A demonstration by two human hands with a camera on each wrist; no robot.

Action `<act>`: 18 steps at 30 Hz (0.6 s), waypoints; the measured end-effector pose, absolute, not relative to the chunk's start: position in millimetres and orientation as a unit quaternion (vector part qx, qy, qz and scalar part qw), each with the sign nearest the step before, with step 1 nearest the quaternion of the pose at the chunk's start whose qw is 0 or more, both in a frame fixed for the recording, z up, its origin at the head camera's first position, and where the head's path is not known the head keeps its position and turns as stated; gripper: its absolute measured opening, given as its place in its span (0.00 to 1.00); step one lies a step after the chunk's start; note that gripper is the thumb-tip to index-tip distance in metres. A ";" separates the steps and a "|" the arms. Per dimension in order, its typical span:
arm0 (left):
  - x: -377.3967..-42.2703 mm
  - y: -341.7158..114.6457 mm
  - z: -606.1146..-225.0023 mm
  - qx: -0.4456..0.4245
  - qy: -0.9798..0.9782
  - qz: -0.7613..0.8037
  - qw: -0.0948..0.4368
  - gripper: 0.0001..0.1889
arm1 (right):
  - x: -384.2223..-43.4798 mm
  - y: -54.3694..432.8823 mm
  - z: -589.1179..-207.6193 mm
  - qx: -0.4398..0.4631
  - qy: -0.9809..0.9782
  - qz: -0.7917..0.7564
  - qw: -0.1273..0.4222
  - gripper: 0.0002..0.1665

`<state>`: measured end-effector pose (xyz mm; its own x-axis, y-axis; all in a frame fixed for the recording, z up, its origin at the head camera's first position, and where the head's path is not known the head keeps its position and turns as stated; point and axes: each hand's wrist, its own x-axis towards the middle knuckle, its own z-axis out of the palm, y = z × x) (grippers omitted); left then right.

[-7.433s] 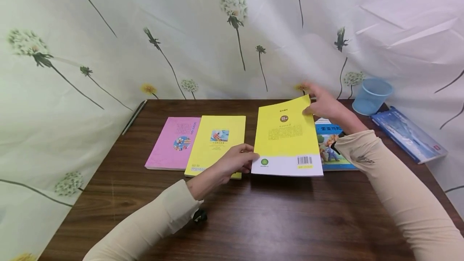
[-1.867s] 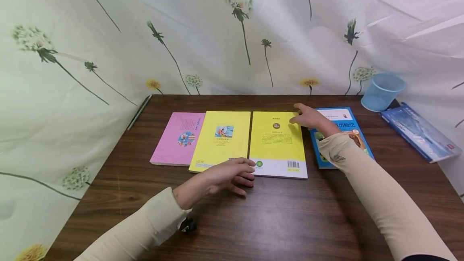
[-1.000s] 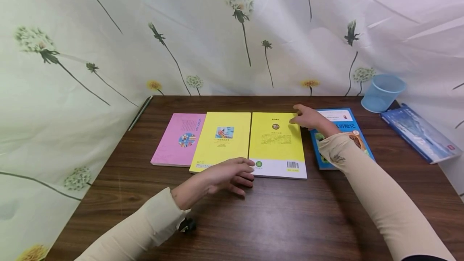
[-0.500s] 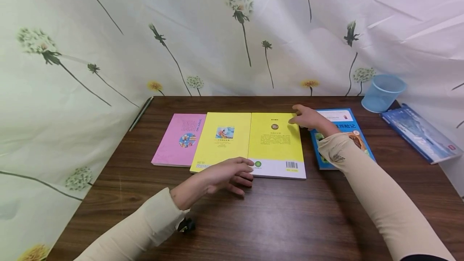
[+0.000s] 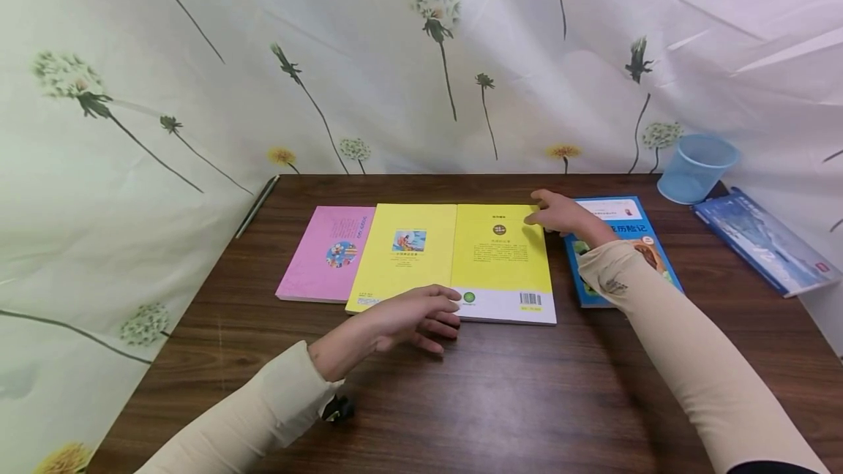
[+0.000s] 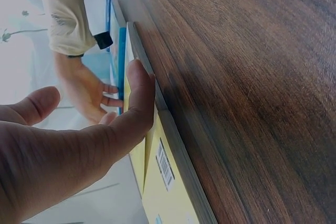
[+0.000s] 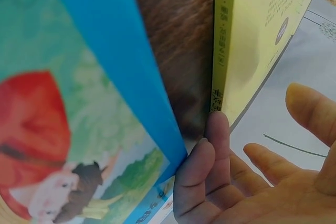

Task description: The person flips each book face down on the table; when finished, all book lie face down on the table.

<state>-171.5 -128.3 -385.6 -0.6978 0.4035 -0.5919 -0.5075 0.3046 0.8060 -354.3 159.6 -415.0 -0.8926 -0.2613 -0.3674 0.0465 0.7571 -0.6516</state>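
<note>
Two yellow books lie flat side by side in the head view: a plain-backed one with a small picture (image 5: pixel 408 269), and one with a white lower band (image 5: pixel 497 269). A pink book (image 5: pixel 319 262) lies partly under the left yellow one. My left hand (image 5: pixel 411 319) is at the near edge where the yellow books meet, fingers loosely spread. At the far right corner of the banded book is my right hand (image 5: pixel 563 212). In the right wrist view its fingertips touch that book's spine (image 7: pixel 221 51). A blue picture book (image 5: pixel 606 208), partly hidden by my right arm, lies to the right.
A light blue cup (image 5: pixel 697 170) stands at the back right corner of the brown wooden table (image 5: pixel 514 401). In front of it a blue-and-white book (image 5: pixel 764 243) lies at the right edge. A thin pen-like stick (image 5: pixel 257 207) lies along the left edge. A dandelion-print curtain (image 5: pixel 369 57) hangs behind.
Earlier, both hands held the banded yellow book raised over the blue one; now it lies flat. It has since slid slightly left, closing the gap to the other yellow book. Both hands barely moved.
</note>
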 end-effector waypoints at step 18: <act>-172.9 -126.3 -388.5 -0.001 0.697 0.596 0.398 0.25 | -351.9 160.2 -415.3 -0.066 0.912 -0.340 0.218 0.45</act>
